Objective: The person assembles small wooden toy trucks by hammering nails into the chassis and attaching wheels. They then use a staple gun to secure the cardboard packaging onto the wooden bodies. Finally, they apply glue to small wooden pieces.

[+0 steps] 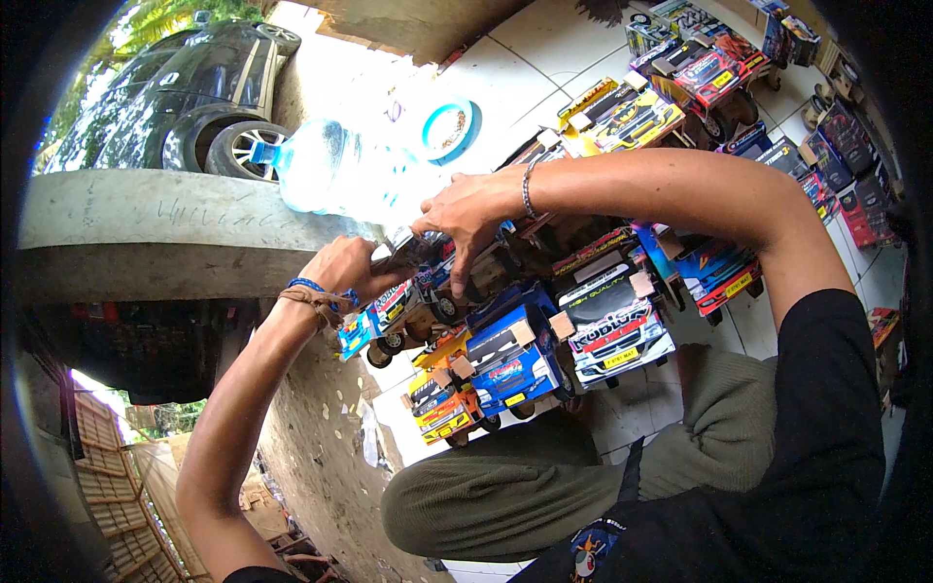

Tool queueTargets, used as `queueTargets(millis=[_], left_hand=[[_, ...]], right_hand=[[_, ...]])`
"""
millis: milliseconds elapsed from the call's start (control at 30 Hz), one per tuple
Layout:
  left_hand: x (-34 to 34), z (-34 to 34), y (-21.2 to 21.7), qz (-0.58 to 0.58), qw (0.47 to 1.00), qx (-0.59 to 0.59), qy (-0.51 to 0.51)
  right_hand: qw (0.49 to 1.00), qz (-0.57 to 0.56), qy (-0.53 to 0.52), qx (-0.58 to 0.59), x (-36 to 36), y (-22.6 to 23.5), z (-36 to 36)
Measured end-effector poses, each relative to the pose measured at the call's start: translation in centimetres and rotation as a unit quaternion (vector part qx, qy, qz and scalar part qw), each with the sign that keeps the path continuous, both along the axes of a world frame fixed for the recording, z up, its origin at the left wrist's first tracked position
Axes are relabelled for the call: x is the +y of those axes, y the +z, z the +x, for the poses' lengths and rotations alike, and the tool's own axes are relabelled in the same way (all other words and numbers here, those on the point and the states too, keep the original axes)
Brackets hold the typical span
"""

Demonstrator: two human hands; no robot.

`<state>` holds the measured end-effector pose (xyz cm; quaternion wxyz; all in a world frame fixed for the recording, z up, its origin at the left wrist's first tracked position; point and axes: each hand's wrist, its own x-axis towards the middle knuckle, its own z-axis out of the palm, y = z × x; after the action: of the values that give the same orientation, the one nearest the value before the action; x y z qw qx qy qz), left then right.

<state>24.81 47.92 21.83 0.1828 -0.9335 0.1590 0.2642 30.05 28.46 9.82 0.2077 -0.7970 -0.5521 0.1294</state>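
Both my hands hold a small toy truck with a blue and white cab and black wheels, lifted above a group of similar toys. My left hand grips its front end, with cloth bands at the wrist. My right hand presses down on its top and rear from above, with a bead bracelet at the wrist. Just below the held truck stand a blue toy truck, an orange and yellow one and a white one on the white tiled floor.
A large clear water bottle lies on a low concrete wall. A blue bowl sits on the tiles behind. Several more toy trucks fill the floor to the upper right. A dark car is parked beyond the wall. My knee is bent below.
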Motion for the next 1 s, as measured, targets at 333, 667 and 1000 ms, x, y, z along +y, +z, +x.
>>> queueTargets(millis=[333,667,1000], left_hand=[[1.9,-0.6,-2.1,-0.072,0.995,-0.068,0.012],[3.1,-1.0,-0.7,-0.066,0.992,-0.092,-0.057],[7.1,-4.8,2.5,-0.020,0.996,-0.060,0.068]], right_hand=[[0.999,0.033,-0.005,-0.011,0.3,-0.9,0.2],[0.999,-0.041,0.000,-0.007,0.3,0.2,0.2],[0.997,-0.024,-0.002,-0.080,4.3,0.4,-0.8]])
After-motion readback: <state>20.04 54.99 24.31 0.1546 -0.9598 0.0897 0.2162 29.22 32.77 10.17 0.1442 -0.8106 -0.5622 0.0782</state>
